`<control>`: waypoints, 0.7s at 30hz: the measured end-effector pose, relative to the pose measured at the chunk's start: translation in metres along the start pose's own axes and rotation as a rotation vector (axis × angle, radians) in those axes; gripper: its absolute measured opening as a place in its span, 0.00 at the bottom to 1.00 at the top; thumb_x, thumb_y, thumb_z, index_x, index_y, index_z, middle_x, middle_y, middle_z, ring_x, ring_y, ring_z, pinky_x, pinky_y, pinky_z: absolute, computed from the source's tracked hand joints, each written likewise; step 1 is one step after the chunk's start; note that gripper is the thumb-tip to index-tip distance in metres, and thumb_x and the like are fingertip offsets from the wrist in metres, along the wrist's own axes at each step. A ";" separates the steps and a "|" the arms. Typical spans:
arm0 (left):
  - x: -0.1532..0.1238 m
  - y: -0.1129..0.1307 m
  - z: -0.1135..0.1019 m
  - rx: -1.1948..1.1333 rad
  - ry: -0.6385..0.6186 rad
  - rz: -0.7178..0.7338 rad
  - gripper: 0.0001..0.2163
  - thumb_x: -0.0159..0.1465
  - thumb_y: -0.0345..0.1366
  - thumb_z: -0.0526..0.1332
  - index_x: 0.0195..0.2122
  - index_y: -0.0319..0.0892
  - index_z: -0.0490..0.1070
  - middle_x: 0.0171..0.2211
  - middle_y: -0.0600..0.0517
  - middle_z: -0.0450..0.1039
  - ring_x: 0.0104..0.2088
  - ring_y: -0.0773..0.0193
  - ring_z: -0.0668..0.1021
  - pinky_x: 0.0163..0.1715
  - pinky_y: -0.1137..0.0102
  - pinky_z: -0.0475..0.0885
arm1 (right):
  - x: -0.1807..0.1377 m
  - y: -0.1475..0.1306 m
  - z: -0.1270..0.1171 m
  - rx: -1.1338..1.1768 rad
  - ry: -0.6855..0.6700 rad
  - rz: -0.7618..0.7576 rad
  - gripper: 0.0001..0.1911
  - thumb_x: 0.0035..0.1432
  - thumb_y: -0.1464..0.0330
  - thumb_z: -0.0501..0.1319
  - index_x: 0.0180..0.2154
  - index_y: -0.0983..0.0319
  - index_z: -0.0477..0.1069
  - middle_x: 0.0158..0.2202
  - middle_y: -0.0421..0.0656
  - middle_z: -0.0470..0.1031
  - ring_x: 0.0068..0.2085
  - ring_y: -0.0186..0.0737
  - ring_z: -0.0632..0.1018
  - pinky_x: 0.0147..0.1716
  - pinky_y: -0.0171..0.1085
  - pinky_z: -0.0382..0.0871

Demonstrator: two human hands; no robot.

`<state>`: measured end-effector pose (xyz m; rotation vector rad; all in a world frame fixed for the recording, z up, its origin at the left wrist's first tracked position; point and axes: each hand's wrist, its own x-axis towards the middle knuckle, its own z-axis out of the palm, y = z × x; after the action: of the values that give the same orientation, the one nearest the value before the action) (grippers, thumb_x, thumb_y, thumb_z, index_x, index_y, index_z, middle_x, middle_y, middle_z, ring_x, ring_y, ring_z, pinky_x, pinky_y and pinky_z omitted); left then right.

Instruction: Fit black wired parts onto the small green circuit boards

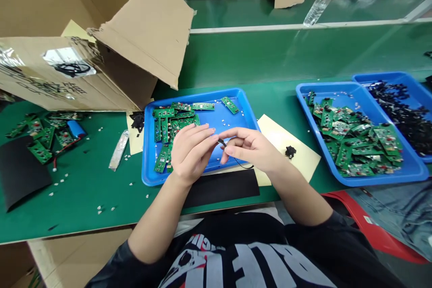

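Observation:
In front of me both hands meet over the front of a blue tray (249, 108) of green circuit boards. My left hand (194, 150) is closed, its fingers together around one end of a thin black wire (222, 142); its thumb is hidden. From the other side, my right hand (248, 146) pinches the wire between thumb and index finger. The loose part of the wire curves down below the right palm. Several circuit boards (165, 128) lie in the tray, next to my left hand. Below the hands is a black sheet (222, 188).
A large open cardboard box (145, 27) stands behind left. Loose boards (47, 137) and a blue cylinder (76, 129) lie at left. At right are a tray of boards (364, 180) and a tray of black parts (413, 85). A plastic bottle (324, 0) leans on the ledge.

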<state>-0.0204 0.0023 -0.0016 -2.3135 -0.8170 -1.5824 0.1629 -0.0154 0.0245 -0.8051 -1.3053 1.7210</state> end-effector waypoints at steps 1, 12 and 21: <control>0.000 0.000 0.000 -0.001 0.011 -0.007 0.13 0.56 0.28 0.66 0.42 0.43 0.71 0.38 0.49 0.79 0.40 0.59 0.81 0.43 0.61 0.76 | 0.001 0.001 0.001 0.026 0.011 0.001 0.13 0.55 0.65 0.65 0.42 0.62 0.71 0.24 0.37 0.77 0.30 0.33 0.79 0.38 0.38 0.74; -0.003 0.004 0.002 -0.127 -0.028 -0.143 0.17 0.55 0.28 0.68 0.44 0.43 0.68 0.39 0.50 0.78 0.40 0.62 0.81 0.39 0.66 0.80 | 0.006 0.005 0.001 0.173 0.051 0.000 0.06 0.51 0.68 0.66 0.28 0.63 0.72 0.20 0.35 0.75 0.21 0.28 0.75 0.26 0.31 0.73; 0.000 0.006 0.001 -0.256 -0.066 -0.150 0.17 0.56 0.27 0.66 0.46 0.44 0.67 0.41 0.50 0.78 0.42 0.63 0.81 0.42 0.67 0.79 | 0.002 0.001 -0.001 0.038 0.059 -0.007 0.07 0.52 0.67 0.65 0.30 0.63 0.71 0.22 0.38 0.76 0.23 0.30 0.76 0.25 0.31 0.73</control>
<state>-0.0164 -0.0016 -0.0013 -2.5455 -0.8674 -1.7746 0.1624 -0.0130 0.0231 -0.8228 -1.2313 1.6986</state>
